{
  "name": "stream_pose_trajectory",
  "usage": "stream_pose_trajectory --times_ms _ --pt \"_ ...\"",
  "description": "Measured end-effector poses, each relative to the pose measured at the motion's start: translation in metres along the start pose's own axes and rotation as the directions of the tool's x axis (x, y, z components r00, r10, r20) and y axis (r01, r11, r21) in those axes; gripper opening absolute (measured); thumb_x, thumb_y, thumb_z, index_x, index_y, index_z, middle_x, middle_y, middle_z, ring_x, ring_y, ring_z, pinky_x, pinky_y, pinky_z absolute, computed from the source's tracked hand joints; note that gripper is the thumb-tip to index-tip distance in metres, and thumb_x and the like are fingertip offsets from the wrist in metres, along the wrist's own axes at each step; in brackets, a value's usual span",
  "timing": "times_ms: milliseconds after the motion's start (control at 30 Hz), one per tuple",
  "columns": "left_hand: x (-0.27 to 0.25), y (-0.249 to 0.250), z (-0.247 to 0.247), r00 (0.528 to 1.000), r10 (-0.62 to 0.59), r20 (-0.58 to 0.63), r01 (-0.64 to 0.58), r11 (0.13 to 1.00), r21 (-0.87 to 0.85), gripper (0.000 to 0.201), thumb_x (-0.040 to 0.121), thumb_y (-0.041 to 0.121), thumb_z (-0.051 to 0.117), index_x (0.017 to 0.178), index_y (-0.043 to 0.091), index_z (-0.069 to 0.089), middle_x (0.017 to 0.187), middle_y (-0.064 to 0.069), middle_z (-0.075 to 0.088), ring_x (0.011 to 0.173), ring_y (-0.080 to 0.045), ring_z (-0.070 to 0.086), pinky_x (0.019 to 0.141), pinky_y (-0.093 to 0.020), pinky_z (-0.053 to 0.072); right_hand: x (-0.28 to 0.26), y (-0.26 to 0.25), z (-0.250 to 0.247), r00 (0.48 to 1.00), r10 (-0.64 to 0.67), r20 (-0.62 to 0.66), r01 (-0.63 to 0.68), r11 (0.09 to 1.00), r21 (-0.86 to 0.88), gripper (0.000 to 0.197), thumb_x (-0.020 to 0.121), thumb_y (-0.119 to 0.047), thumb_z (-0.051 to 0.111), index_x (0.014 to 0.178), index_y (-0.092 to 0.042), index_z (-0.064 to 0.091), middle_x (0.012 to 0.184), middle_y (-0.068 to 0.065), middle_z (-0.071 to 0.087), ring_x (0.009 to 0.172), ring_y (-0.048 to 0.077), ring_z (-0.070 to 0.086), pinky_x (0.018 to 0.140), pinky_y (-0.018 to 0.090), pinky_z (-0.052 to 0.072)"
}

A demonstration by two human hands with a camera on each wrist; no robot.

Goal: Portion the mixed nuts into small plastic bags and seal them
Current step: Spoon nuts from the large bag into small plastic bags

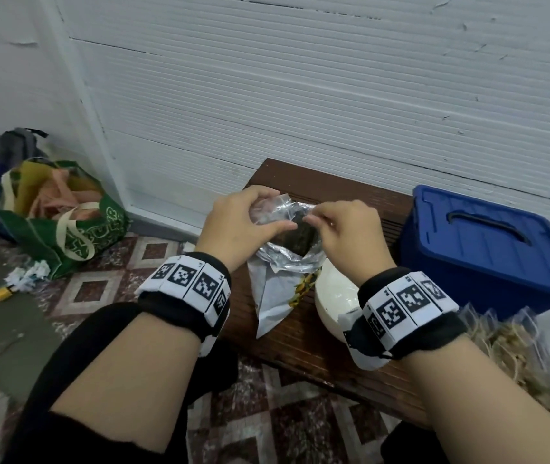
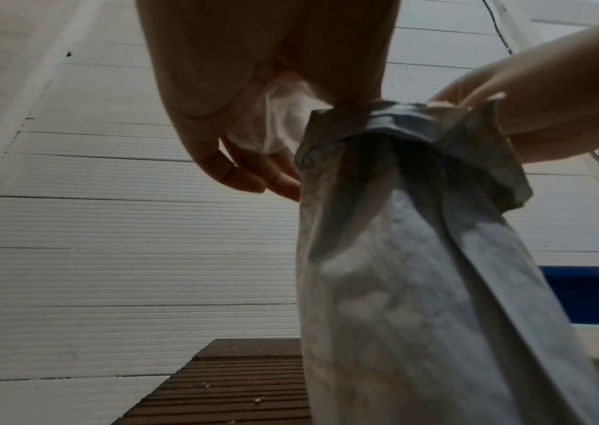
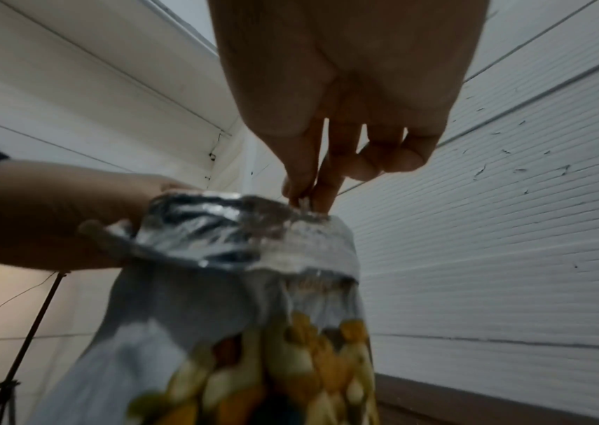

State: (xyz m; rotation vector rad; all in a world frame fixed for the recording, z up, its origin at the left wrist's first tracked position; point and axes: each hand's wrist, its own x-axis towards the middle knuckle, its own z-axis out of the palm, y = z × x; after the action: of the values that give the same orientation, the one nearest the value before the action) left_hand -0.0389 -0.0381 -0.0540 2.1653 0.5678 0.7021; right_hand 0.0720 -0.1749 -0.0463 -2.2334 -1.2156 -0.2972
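We are holding the small clear bag [image 1: 268,209] in our left hand [image 1: 243,222], right beside our right hand [image 1: 344,229], which is pinching the tall nut bag's [image 1: 280,283] open top just below.

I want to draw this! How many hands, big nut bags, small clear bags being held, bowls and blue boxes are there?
Hands: 2, left hand and right hand
Big nut bag: 1
Small clear bag, held: 1
White bowl: 1
Blue box: 1
Total: 6
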Motion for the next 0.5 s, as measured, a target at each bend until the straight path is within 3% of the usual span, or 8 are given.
stream_pose_trajectory --times_ms 67,133,200,267,400,500 --pt "0.0 0.001 0.0 1.0 -0.001 -0.003 0.001 1.0 0.004 0.053 0.064 0.047 0.083 0.11 0.028 0.066 0.092 0.02 0.062 0.091 0.001 0.062 0.087 -0.025 0.053 -0.004 0.001 0.001 0.999 0.026 0.025 -0.028 0.994 0.105 0.019 0.092 -0.021 0.06 0.081 -0.009 0.071 0.071 0.004 0.067 0.072 0.027 0.06 0.077 0.042 0.048" --pt "-0.001 0.001 0.0 1.0 -0.001 -0.009 0.001 1.0 0.008 0.052 0.064 0.049 0.082 0.11 0.029 0.065 0.093 0.018 0.063 0.091 0.0 0.062 0.087 -0.026 0.054 -0.005 0.0 0.0 0.995 0.094 0.043 -0.101 0.969 0.223 0.018 0.091 -0.017 0.061 0.082 -0.005 0.071 0.068 0.002 0.064 0.068 0.02 0.058 0.07 0.031 0.046" --pt "-0.001 0.002 0.0 1.0 0.002 -0.01 -0.002 1.0 0.014 0.053 0.065 0.049 0.082 0.11 0.029 0.065 0.094 0.018 0.063 0.09 0.0 0.061 0.086 -0.024 0.053 -0.006 -0.001 -0.001 0.985 0.162 0.063 -0.173 0.936 0.305 0.014 0.091 -0.015 0.061 0.085 -0.008 0.072 0.065 -0.009 0.059 0.064 0.006 0.054 0.061 0.012 0.039" --pt "-0.002 0.003 0.0 1.0 0.005 -0.007 -0.005 1.0 0.02 0.054 0.065 0.049 0.081 0.112 0.029 0.065 0.095 0.018 0.063 0.091 0.0 0.061 0.086 -0.023 0.052 -0.007 -0.001 -0.002 0.973 0.226 0.05 -0.228 0.905 0.358 0.013 0.092 -0.014 0.061 0.085 -0.012 0.073 0.066 -0.014 0.058 0.064 -0.002 0.052 0.058 0.004 0.036" --pt "-0.003 0.003 -0.001 1.0 0.012 0.002 -0.012 1.0 0.015 0.054 0.065 0.05 0.081 0.112 0.029 0.065 0.098 0.016 0.064 0.094 -0.002 0.061 0.087 -0.025 0.053 -0.005 0.005 -0.006 0.926 0.378 -0.022 -0.327 0.826 0.459 0.023 0.094 -0.017 0.057 0.075 -0.017 0.07 0.067 -0.004 0.063 0.063 0.001 0.051 0.061 0.018 0.038" --pt "-0.003 0.002 -0.002 1.0 0.013 0.023 -0.013 1.0 0.007 0.058 0.064 0.052 0.079 0.114 0.028 0.064 0.099 0.016 0.063 0.095 -0.002 0.061 0.089 -0.025 0.052 0.001 0.01 -0.007 0.876 0.481 -0.031 -0.395 0.754 0.525 0.033 0.094 -0.017 0.056 0.063 -0.018 0.067 0.074 -0.005 0.068 0.072 0.002 0.057 0.073 0.022 0.042"
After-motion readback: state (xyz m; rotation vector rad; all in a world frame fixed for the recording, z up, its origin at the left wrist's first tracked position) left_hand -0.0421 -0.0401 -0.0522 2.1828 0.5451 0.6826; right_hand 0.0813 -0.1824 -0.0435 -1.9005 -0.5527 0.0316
